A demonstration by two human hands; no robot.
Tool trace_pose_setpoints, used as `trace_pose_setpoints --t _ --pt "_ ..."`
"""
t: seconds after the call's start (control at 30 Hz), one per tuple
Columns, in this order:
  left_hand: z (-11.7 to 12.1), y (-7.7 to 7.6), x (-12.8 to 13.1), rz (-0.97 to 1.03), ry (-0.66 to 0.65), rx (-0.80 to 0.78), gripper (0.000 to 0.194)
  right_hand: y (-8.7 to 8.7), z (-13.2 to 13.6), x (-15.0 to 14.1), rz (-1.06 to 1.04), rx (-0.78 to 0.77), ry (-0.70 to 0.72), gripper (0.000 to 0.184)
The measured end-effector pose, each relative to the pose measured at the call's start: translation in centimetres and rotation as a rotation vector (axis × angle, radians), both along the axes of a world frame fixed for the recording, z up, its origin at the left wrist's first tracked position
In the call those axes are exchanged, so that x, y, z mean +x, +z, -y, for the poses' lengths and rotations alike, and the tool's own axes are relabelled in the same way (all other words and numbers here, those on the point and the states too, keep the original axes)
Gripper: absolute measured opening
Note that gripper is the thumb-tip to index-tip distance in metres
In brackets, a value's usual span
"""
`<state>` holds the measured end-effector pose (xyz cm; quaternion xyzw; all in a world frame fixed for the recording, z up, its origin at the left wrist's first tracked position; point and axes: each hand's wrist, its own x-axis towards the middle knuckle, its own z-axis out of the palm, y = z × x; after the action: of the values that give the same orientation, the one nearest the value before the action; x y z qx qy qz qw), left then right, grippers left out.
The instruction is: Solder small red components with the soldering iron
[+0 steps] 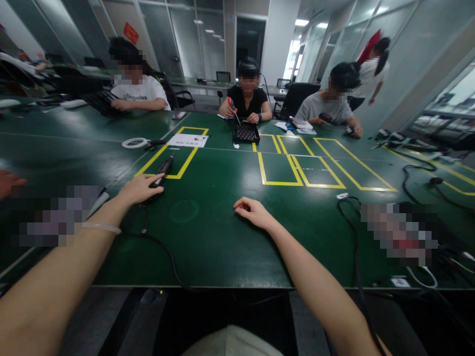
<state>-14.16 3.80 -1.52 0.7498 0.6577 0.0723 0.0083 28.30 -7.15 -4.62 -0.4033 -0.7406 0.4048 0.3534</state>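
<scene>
My left hand (144, 189) reaches out over the table on the left, its fingers wrapped around a black electric screwdriver (166, 166). The tool points away from me, its thin bit at the far end near a yellow tape outline, and a black cord (159, 241) trails back to the table's front edge. Loosely curled, my right hand (251, 211) rests on the green tabletop (222, 247) near the middle; nothing shows in its fingers. A faint ring mark lies on the surface between my hands.
Yellow tape outlines (282, 184) mark the table. A white printed sheet (188, 140) and a white tape roll (134, 143) lie at left. Across from me, a person holds a red-handled screwdriver (232, 105) over a black tray (246, 139). A black cable (356, 237) runs down the right.
</scene>
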Motion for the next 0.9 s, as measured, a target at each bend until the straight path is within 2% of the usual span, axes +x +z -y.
trace_pose_setpoints --t 0.1,0.23,0.33,0.57,0.73,0.9 --pt "0.9 0.6 0.3 -0.155 -0.034 -0.001 0.060 0.1 0.1 -0.1 0.000 -0.008 0.001 0.017" --pt "3.2 1.3 2.4 -0.255 -0.102 0.136 0.039 0.2 0.1 -0.1 -0.001 -0.013 0.000 0.017" --pt "4.9 1.4 3.6 -0.325 -0.079 0.178 0.030 0.1 0.1 -0.1 0.008 -0.010 0.000 0.016" --pt "7.2 1.2 3.5 -0.348 -0.069 0.227 0.033 0.0 0.1 -0.1 0.013 -0.002 0.000 0.016" --pt "7.8 1.5 4.3 -0.335 0.081 0.230 0.034 0.1 0.3 -0.1 0.010 -0.006 -0.002 0.015" --pt "7.5 2.2 5.1 -0.281 0.155 0.227 0.038 0.1 0.2 -0.1 0.012 0.003 -0.003 0.015"
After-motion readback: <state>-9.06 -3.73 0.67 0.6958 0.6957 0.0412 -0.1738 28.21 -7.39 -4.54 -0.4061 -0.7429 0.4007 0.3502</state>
